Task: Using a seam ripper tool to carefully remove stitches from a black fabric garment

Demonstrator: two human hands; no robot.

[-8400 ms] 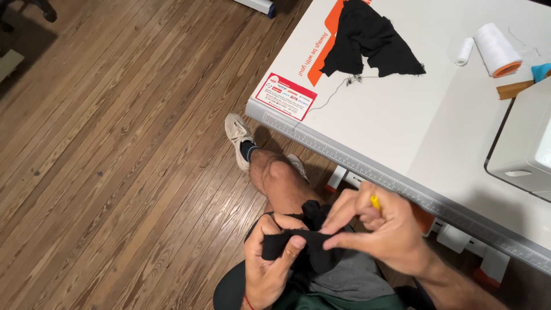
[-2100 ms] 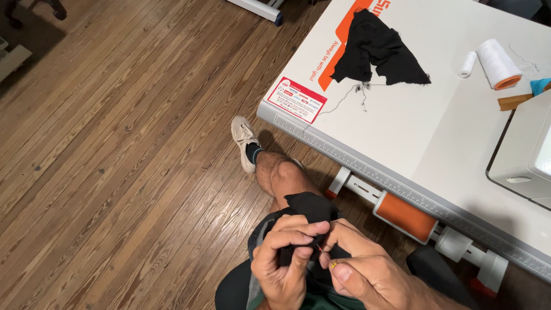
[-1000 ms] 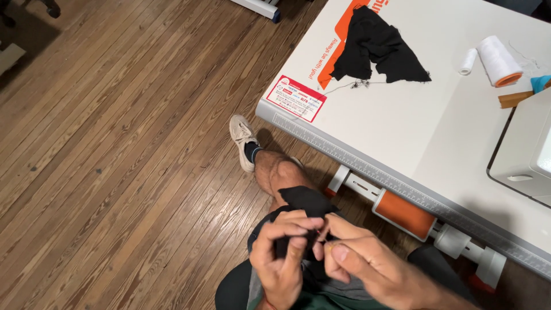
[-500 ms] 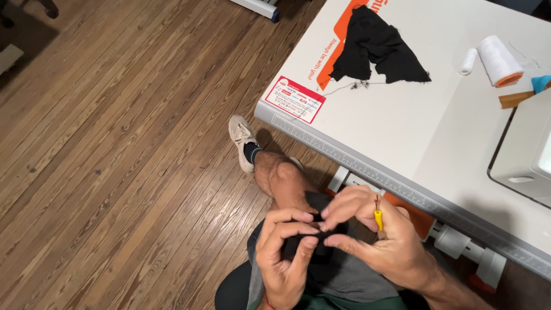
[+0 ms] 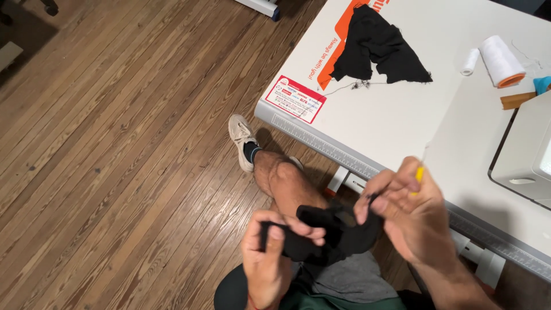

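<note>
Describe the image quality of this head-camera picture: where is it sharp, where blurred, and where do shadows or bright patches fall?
Head view: the wooden floor and white table are sharp; the right hand with its small yellow tool is slightly motion-blurred, the left hand less so. The table top is bright and evenly lit without hard glare; a soft shadow lies under its edge by the shoe. The black cloth shows little detail.

Half a second ago both hands were bunched close together over the lap, fingers meeting on the small piece of black fabric. Now they have drawn apart: the right hand has lifted up and out toward the edge of the white surface, the slim yellow-handled tool rising with it, while the left hand has dropped lower and to the left. The cloth, crumpled before, is now stretched between them.
</note>
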